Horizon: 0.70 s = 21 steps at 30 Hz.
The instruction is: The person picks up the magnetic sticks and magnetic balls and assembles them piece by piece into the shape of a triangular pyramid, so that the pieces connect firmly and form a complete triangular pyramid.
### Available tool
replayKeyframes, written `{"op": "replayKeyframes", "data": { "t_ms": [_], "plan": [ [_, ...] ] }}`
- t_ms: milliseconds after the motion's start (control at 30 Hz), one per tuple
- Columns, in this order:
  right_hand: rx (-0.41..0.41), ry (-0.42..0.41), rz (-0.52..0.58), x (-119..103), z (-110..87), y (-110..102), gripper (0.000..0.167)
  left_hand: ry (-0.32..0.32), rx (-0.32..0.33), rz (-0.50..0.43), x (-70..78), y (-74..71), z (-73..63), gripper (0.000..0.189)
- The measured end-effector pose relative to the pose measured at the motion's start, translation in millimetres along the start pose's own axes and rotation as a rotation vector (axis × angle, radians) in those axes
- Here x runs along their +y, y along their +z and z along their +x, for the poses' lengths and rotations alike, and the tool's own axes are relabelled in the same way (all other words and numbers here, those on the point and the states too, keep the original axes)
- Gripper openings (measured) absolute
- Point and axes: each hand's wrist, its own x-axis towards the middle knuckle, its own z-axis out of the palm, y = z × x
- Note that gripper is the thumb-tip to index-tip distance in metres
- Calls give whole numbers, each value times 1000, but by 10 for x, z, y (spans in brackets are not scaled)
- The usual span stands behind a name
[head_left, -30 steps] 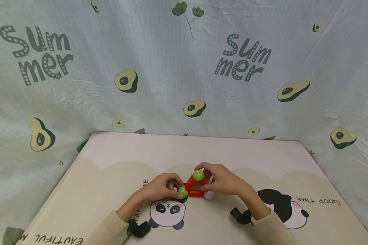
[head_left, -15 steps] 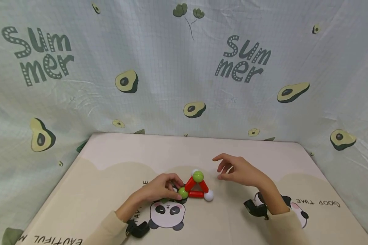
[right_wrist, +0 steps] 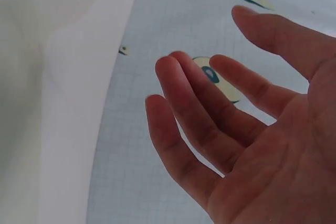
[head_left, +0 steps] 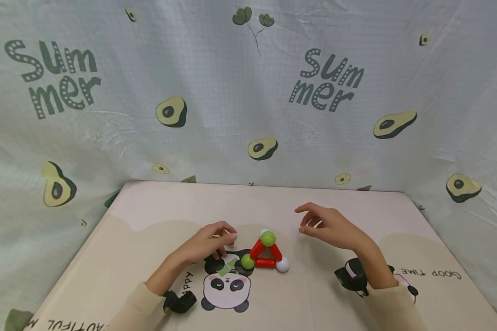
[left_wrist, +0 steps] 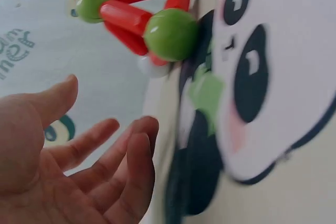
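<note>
A pyramid of red rods and balls (head_left: 265, 263) stands on the table near the middle in the head view. Its top ball is green (head_left: 268, 238); another green ball (left_wrist: 171, 34) sits at its left corner and a white ball (head_left: 282, 264) at its right. A second white ball shows behind the top one. My left hand (head_left: 210, 241) hovers left of the pyramid, apart from it, fingers loosely bent and holding nothing. To the right and farther off, my right hand (head_left: 333, 226) is raised over the table, its fingers relaxed with nothing between them.
The table (head_left: 314, 299) has a cover printed with pandas and lettering. A pale curtain (head_left: 215, 69) with avocados and "summer" lettering hangs behind its far edge and at both sides. Black wrist-worn devices (head_left: 180, 302) are on both arms.
My right hand let go of the pyramid first and drew away to the right. After it, my left hand released the green corner ball and moved back left. The pyramid stays standing in place.
</note>
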Motion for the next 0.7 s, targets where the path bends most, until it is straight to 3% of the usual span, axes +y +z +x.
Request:
{"op": "replayKeyframes", "data": {
  "t_ms": [200, 433, 700],
  "plan": [
    [73, 13, -64, -73, 7, 38, 45, 4, 131, 63, 179, -101, -42, 49],
    [138, 1, -94, -172, -18, 12, 47, 21, 316, 191, 328, -103, -114, 45],
    [177, -4, -87, -237, -40, -8, 51, 96, 306, 224, 330, -33, -120, 47]
  ]
}}
